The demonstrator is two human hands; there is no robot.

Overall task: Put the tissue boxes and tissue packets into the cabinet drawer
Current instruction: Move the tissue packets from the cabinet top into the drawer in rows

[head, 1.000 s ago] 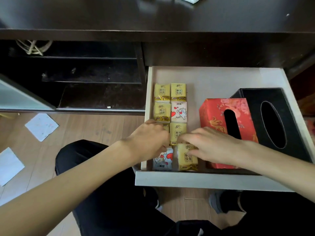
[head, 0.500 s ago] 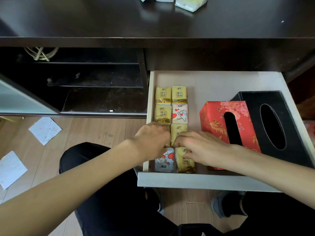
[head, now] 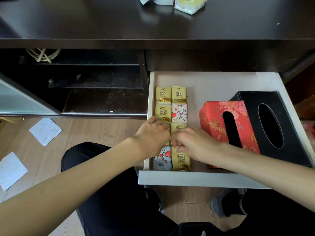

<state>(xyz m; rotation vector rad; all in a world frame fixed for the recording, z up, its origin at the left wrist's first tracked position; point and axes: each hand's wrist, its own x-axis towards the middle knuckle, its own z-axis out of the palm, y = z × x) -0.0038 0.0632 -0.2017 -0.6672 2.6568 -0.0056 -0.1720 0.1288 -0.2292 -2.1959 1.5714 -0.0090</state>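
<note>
The white drawer stands pulled out. Several small tissue packets lie in two columns at its left side: yellow ones and white cat-print ones. A red flowered tissue box and a black tissue box lie at the right. My left hand curls over a mostly hidden yellow packet in the left column. My right hand pinches the top edge of the front yellow packet with curled fingers. The two hands nearly touch.
More tissue packets lie on the dark cabinet top at the far edge. To the left is an open dark shelf compartment with a glass door. White paper sheets lie on the wooden floor. My knees are below the drawer.
My right hand slid left toward my left hand and its fingers curled onto the front yellow packet. The view tilted up, showing more of the cabinet top.
</note>
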